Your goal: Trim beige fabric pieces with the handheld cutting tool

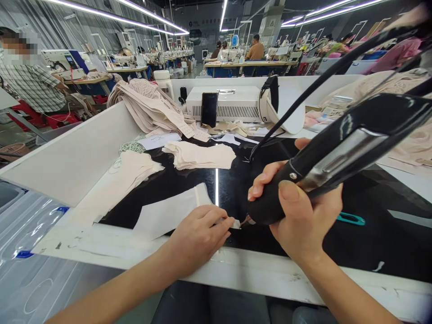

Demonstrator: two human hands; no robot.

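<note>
My right hand (303, 216) is wrapped around a black corded hand tool (273, 202) with a silver lever along its body and a narrow copper-coloured tip. The tip points down and left, at the end of a small pale fabric strip (237, 223). My left hand (202, 234) pinches that strip, thumb and fingers together, close above the black work surface (251, 243). A white fabric piece (168, 213) lies flat, reaching under my left hand. Whether the strip is part of that piece is hidden by my fingers.
Stacks of cream fabric pieces (202, 155) lie behind my left hand, with another pile (131, 173) at left. A teal thread snipper (351, 218) rests to the right. A phone (209, 109) leans on a white vented box (236, 105). The tool's black cable (303, 96) arcs overhead.
</note>
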